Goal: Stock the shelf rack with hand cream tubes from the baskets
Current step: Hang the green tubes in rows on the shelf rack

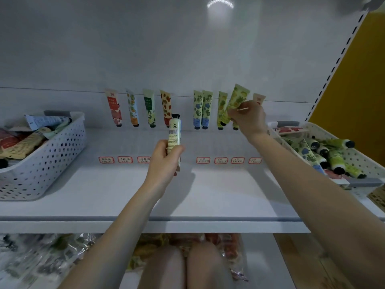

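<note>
Shelf rack (pixel 208 197) of smooth white painted metal fills the view: a flat board, a plain back panel and a slotted upright at the right. Two perforated plastic baskets sit on the board at opposite ends, the left basket (pixel 52 155) white and the right basket (pixel 362 163) cream. Both have rounded corners and hold a loose heap of soft tubes.

Standing tubes lean against the back panel, caps down, in two groups. The left four (pixel 149 108) each carry a different print: red and white, blue with orange, green and white, and strawberries. The right group starts with two blue-flowered tubes (pixel 198 109) and a yellow-green one (pixel 221 109). Further tubes there are partly hidden behind the right hand (pixel 248 117).

That hand reaches to the back row, its fingers (pixel 234 113) curled and pinching a tilted yellow-green tube (pixel 237 99) near its lower end. How many fingers touch it I cannot tell. The left hand (pixel 164 161) is held over the middle of the board, fingers (pixel 178 150) wrapped tight round the lower half of a pale tube (pixel 174 134). This tube stands upright with its black cap on top and its barcode side facing the camera.

Seven small red-bordered labels (pixel 203 160) lie in a row on the board. On the lower shelf, blurred packets (pixel 41 259) in clear crinkled wrap show.
</note>
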